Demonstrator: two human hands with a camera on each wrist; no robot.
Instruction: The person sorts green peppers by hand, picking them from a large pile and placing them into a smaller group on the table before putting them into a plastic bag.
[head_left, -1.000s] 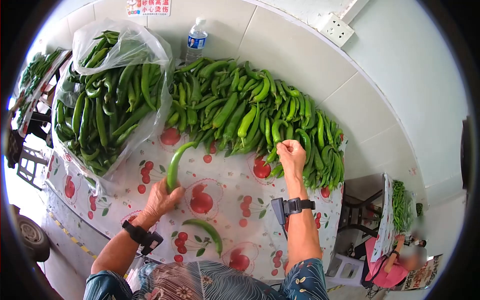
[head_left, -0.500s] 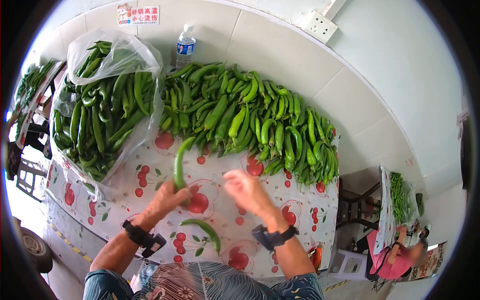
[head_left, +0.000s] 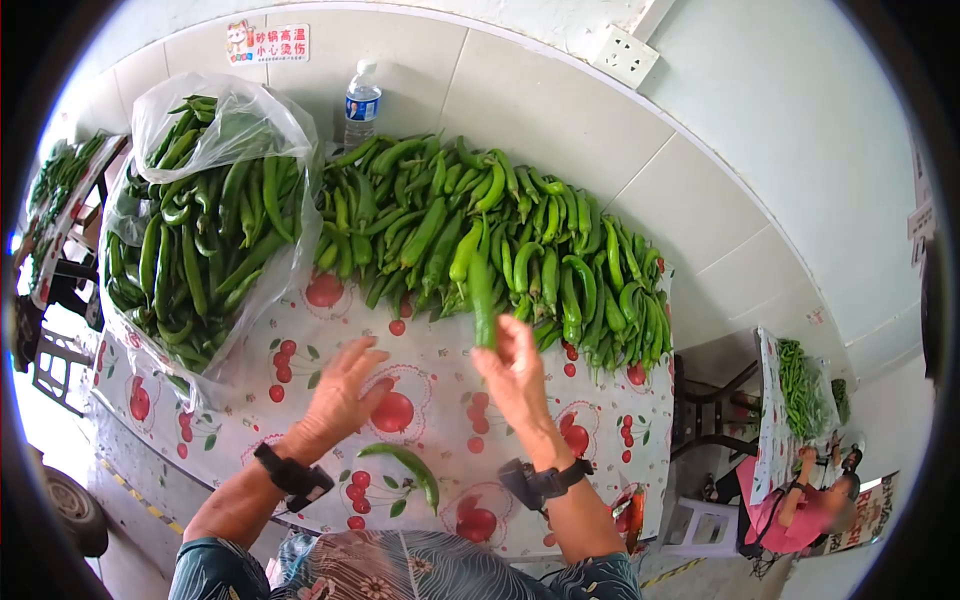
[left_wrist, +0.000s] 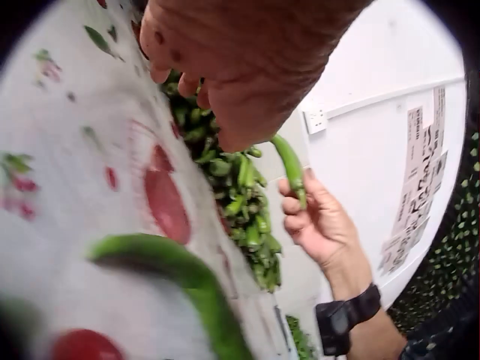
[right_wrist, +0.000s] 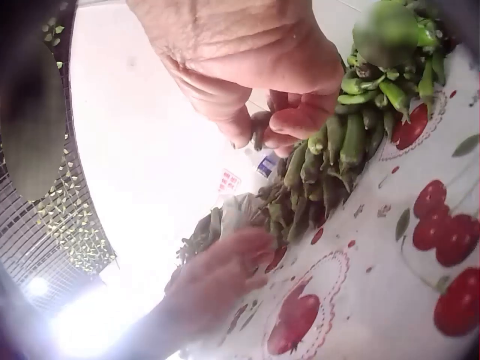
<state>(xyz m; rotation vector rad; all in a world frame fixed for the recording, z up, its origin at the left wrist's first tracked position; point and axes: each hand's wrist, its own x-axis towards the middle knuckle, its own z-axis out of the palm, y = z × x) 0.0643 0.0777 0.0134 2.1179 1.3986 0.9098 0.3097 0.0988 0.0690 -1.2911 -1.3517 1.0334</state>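
Seen in head and left wrist views but outside the right wrist view, loose pepper (head_left: 410, 465) on printed cloth (head_left: 440, 350), empty left hand (head_left: 338, 395) spread wide, long pepper (head_left: 481, 300) pinched in right hand (head_left: 514, 378)

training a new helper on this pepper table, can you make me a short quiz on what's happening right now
1. Short answer: which hand holds a green pepper up in front of the pile?
2. True or false: the left hand is gripping a pepper too.
3. Multiple choice: how many peppers lie apart on the tablecloth, close to the person?
a) one
b) three
c) five

Key:
1. The right hand.
2. False; it is open and empty.
3. a, the single curved pepper.
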